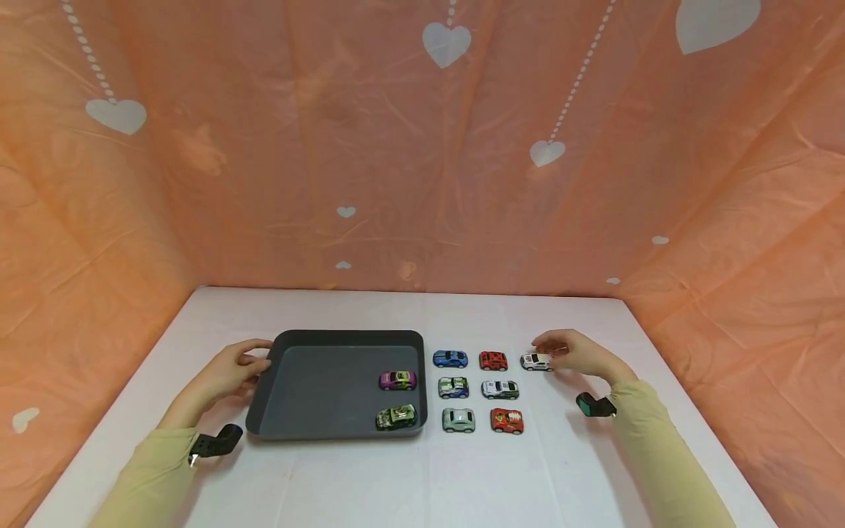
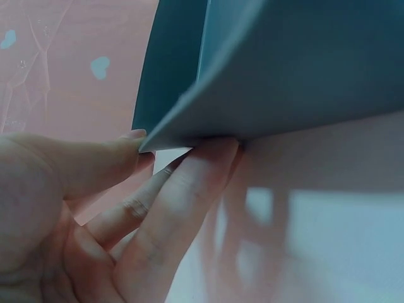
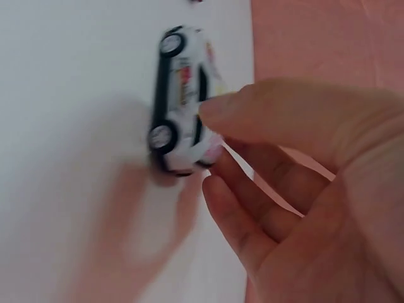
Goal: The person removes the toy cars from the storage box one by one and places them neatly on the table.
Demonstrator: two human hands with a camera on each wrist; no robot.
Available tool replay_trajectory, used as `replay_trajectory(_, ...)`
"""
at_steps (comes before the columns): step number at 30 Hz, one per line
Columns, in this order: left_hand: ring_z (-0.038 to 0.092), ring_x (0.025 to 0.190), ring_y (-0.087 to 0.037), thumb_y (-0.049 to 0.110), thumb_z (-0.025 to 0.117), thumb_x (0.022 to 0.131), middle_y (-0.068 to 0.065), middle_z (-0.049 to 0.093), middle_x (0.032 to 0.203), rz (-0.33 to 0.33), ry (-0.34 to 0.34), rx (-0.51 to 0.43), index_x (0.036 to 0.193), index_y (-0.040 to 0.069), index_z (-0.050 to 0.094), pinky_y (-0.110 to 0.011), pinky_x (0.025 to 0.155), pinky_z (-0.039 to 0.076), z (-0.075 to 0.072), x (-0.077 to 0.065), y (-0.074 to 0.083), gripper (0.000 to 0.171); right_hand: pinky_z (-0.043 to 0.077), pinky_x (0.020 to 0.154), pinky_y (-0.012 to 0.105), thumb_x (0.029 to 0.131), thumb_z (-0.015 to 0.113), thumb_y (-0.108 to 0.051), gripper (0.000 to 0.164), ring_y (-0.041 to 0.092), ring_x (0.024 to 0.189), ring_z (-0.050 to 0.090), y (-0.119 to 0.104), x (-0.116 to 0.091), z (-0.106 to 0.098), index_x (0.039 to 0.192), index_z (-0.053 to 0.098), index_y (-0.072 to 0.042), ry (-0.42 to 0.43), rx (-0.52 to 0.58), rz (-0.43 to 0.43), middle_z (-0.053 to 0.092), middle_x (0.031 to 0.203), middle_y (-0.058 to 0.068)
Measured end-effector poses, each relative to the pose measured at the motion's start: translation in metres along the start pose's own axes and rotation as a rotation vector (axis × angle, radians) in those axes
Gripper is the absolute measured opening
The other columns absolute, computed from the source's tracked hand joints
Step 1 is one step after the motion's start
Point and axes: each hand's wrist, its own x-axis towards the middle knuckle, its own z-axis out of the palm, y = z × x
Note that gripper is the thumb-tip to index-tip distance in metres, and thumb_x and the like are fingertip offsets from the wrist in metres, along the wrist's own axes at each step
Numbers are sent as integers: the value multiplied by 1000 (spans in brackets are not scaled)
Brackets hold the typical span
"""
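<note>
My left hand point(image 1: 221, 375) grips the left rim of a dark grey tray point(image 1: 310, 392). In the left wrist view the thumb lies at the rim's edge and the fingers point(image 2: 183, 202) reach under it. A purple toy car point(image 1: 397, 380) and a green camouflage toy car point(image 1: 396, 417) stand on the tray's right side. Over at the right, my right hand point(image 1: 584, 355) pinches a white toy car point(image 3: 180, 104) with coloured markings, its thumb point(image 3: 230, 110) against the car's side. Some of the other fingers on the far side are hidden by the car.
Right of the tray stand a blue car point(image 1: 450, 358), a red car with dark spots point(image 1: 493, 360), a white-and-green car point(image 1: 453, 387), a white-and-black car point(image 1: 500, 389), a pale green car point(image 1: 458, 420) and a red car point(image 1: 507, 421). An orange curtain point(image 1: 396, 183) surrounds the white table point(image 1: 370, 484).
</note>
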Motion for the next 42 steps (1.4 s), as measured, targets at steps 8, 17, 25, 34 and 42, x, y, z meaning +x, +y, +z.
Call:
replay_trajectory(8, 63, 70, -22, 2, 53, 97, -22, 66, 94, 17, -3, -10, 134, -11, 39, -34, 55, 52, 0, 1, 1, 42, 44, 93, 47, 88, 65, 1, 35, 40, 108, 56, -20, 9, 0, 121, 56, 10, 32, 37, -79, 59, 119, 25)
replay_trajectory(17, 64, 71, -23, 4, 53, 97, -21, 66, 94, -6, -6, -8, 135, -9, 39, -35, 56, 52, 1, 1, 1, 43, 42, 95, 48, 84, 69, 3, 43, 40, 111, 55, -54, 26, 13, 125, 57, 2, 34, 8, -198, 57, 123, 24)
replay_trajectory(25, 64, 71, -23, 4, 53, 97, -20, 67, 93, -3, -4, -15, 135, -10, 40, -35, 56, 53, 1, 0, 1, 42, 42, 97, 42, 84, 71, -1, 47, 34, 113, 55, -91, 44, 27, 129, 55, -2, -14, 14, -269, 57, 127, 14)
replay_trajectory(34, 64, 71, -23, 3, 53, 97, -20, 66, 91, 7, -2, -22, 135, -10, 39, -35, 57, 53, 0, 0, 0, 42, 43, 97, 38, 83, 70, 1, 54, 31, 117, 54, -130, 70, 52, 133, 52, -5, -88, 36, -345, 56, 130, 7)
replay_trajectory(42, 64, 71, -23, 3, 53, 97, -19, 66, 92, -5, 0, -15, 135, -10, 39, -35, 56, 53, 0, -1, 0, 43, 42, 98, 39, 86, 69, -2, 51, 29, 119, 52, -146, 92, 83, 134, 51, -4, -177, 59, -382, 55, 131, 11)
